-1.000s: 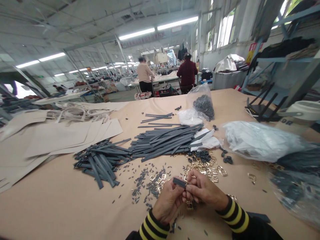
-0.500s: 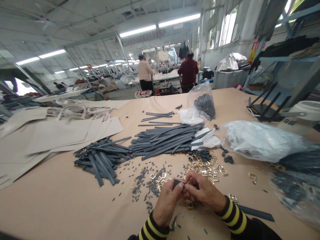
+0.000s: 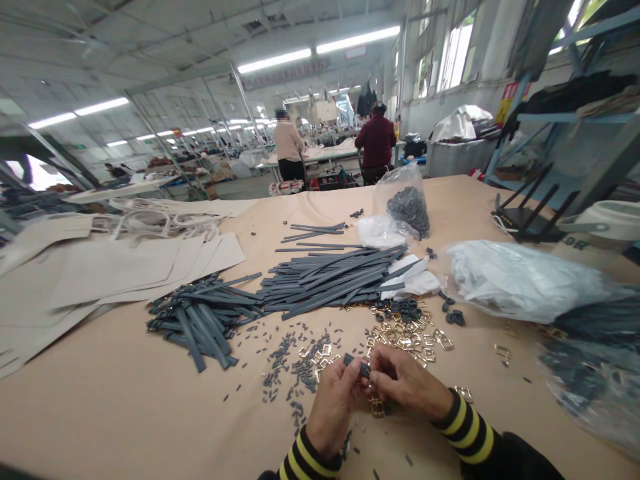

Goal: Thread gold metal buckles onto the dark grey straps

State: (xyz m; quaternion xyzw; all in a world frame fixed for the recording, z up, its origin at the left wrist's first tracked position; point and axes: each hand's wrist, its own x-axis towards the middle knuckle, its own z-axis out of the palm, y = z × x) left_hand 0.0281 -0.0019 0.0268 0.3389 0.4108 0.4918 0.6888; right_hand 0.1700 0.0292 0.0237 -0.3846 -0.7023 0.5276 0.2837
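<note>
My left hand is closed, its thumb pressing on a dark grey strap whose folded end shows above the thumb. My right hand meets it from the right, thumb and forefinger pinched at the same strap's edge. A gold buckle shows just below the fingertips; whether it is on the strap I cannot tell. What lies between the fingers is partly hidden. Loose gold buckles are spread beyond my right hand. Many small dark grey pieces lie scattered to the left of my left hand.
Dark grey straps are piled mid-table, with a bundle of buckled straps to their left. Beige panels cover the left side. Plastic bags and a black router stand right. Two people stand at a farther table.
The strap piece in my fingers has tilted, its right end now lower. A strap length that lay by my right sleeve is no longer visible there. Both hands stay nearly in place.
</note>
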